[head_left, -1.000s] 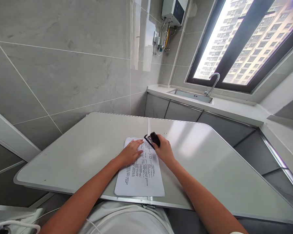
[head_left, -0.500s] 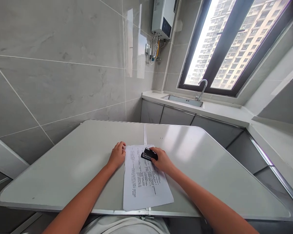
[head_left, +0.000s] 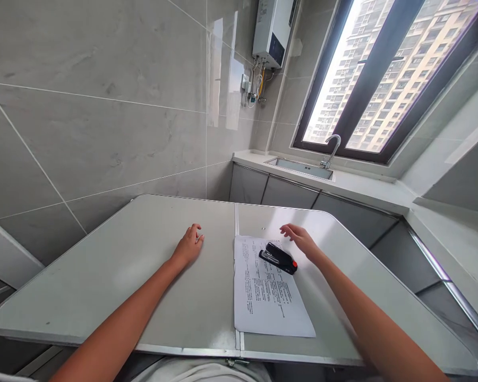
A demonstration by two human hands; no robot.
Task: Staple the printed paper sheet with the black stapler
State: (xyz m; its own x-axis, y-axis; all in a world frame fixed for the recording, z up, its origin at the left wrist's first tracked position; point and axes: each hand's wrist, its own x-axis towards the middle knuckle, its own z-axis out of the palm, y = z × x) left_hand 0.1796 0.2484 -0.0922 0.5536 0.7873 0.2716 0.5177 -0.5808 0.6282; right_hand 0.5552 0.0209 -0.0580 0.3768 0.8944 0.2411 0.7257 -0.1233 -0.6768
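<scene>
A printed sheet of paper [head_left: 258, 313] lies on the table, just right of the seam. On its upper right part rests a black stapler [head_left: 279, 258] with a red spot at its rear end; nothing grips it. My right hand [head_left: 300, 240] is just beyond the stapler, up and to the right, apart from it, with the fingers stretched out and nothing in them. To the left of the paper, my left hand [head_left: 189, 245] is over the table with loosely curled, parted fingers, holding nothing.
The folding table [head_left: 103, 276] has a metal seam down its middle. Beyond it are a counter with a sink [head_left: 302, 167] and a faucet [head_left: 333, 148], under a window. A water heater [head_left: 273, 34] hangs on the tiled wall.
The paper and stapler have shifted right across the seam. My right hand has let go of the stapler and moved right. My left hand is now apart from the paper.
</scene>
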